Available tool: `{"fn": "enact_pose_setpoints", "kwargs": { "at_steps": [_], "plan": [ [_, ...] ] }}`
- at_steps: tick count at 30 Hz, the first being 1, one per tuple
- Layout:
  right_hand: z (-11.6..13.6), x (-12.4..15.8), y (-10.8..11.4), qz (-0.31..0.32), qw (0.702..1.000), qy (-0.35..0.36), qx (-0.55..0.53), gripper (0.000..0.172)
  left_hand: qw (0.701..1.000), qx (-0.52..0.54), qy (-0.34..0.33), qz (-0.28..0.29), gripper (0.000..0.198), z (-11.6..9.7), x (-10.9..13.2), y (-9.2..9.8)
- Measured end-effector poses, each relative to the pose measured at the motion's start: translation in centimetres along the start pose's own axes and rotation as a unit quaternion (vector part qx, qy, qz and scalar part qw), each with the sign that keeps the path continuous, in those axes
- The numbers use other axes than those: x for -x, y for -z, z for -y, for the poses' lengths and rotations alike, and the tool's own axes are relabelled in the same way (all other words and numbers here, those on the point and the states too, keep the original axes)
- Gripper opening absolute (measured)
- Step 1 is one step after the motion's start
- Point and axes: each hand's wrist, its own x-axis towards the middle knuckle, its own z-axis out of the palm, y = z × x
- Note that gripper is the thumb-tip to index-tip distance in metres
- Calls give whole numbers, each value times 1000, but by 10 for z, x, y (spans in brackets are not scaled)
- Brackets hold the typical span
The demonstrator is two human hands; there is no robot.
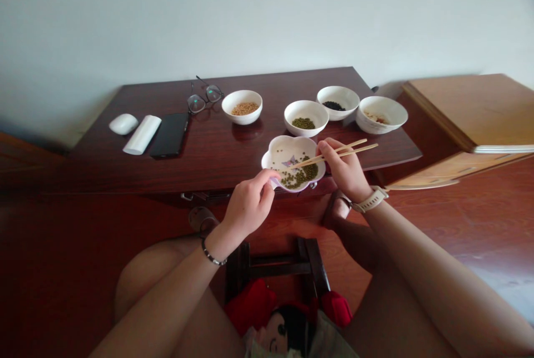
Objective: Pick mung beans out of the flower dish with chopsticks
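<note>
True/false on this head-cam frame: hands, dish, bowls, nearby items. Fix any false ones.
1. The right hand holds wooden chopsticks. True.
2. The watch is on the left wrist. False: the watch is on the right wrist; the left wrist has a bracelet.
3. The left hand touches the flower-shaped dish. True.
4. Green beans lie in that dish. True.
5. The bowl of dark seeds touches the dish. False: that bowl stands apart from it.
6. The phone lies on the floor. False: the phone lies on the table.
</note>
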Motion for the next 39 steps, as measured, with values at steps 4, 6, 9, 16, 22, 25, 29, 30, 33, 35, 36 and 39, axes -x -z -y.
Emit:
{"fn": "enact_pose_setpoints", "kwargs": {
  "at_steps": [4, 6, 9, 16, 22, 25, 29, 30, 33, 35, 36, 39],
  "plan": [
    [0, 0, 0, -1, 1000, 5, 6, 48, 1000, -3, 0, 8, 32, -1, 1, 1],
    [-1, 0, 0, 0, 1000, 2, 4, 47, 1000, -5, 0, 14, 32, -2, 2, 2],
    [0, 1, 0, 0, 1000, -3, 4, 46, 1000, -6, 1, 22, 32, -3, 3, 2],
    [3, 1, 1, 3, 1000, 2, 12, 48, 1000, -2, 2, 28, 32, -3, 3, 2],
    [2, 2, 2, 6, 1000, -2, 10, 47, 999, -12, 12, 31, 33, -4, 4, 3],
    [3, 3, 2, 6, 1000, -3, 11, 47, 999, -32, 26, 19, 32, -7, 4, 3],
    [4, 4, 3, 6, 1000, 0, 18, 48, 997, -52, 50, 1, 30, -11, 3, 2],
    [4, 4, 3, 6, 1000, 0, 19, 48, 997, -51, 52, 1, 30, -11, 3, 2],
    [4, 5, 3, 8, 1000, 0, 22, 48, 998, -44, 48, 5, 30, -10, 2, 2],
    [3, 5, 4, 8, 1000, -1, 24, 48, 998, -40, 41, 8, 30, -8, 2, 2],
    [3, 5, 4, 8, 1000, -3, 22, 48, 999, -38, 38, 8, 30, -8, 2, 2],
    [2, 5, 3, 7, 1000, -9, 16, 48, 999, -35, 29, 7, 30, -7, 2, 2]
  ]
}}
